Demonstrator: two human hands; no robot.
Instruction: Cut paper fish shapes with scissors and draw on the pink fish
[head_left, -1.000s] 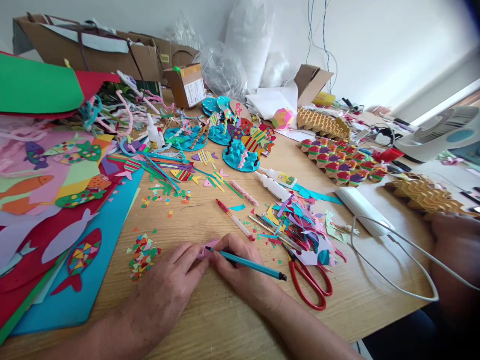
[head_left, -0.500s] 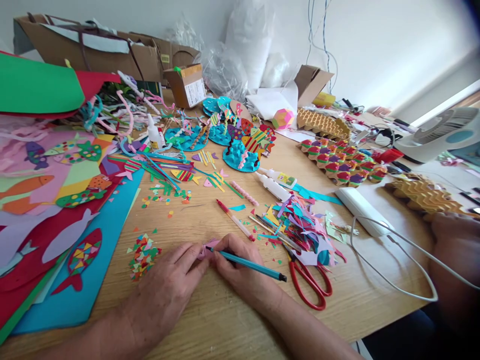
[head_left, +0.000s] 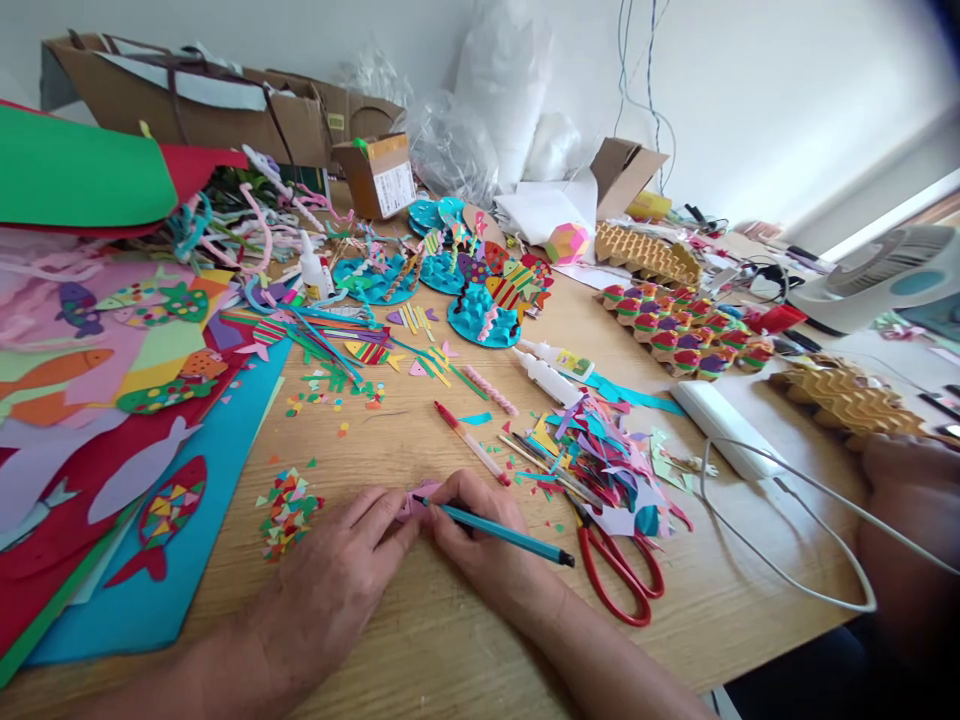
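Between my hands, a small pink paper cutout [head_left: 409, 509] lies on the wooden table, mostly covered by fingers. My left hand [head_left: 341, 565] presses its closed fingertips on the left side of the cutout and holds it down. A blue felt-tip pen [head_left: 514, 535] is pinched in my right hand [head_left: 480, 560], its dark tip touching the cutout and its rear end pointing right. Left of my left hand sits a pile of tiny paper triangles [head_left: 289, 512]. Red-handled scissors [head_left: 611, 575] rest to the right of my right hand, beside paper scraps [head_left: 611, 460].
Behind my hands lie a red pen [head_left: 472, 442], glue bottles [head_left: 547, 378] and blue decorated plates [head_left: 484, 318]. Coloured sheets with paper fish [head_left: 171, 510] cover the left. A white power strip [head_left: 727, 428] and cable lie right, near another person's hand [head_left: 900, 470].
The view has shifted slightly. Both hands keep nearly the same place, with the pen tip still at the pink cutout.
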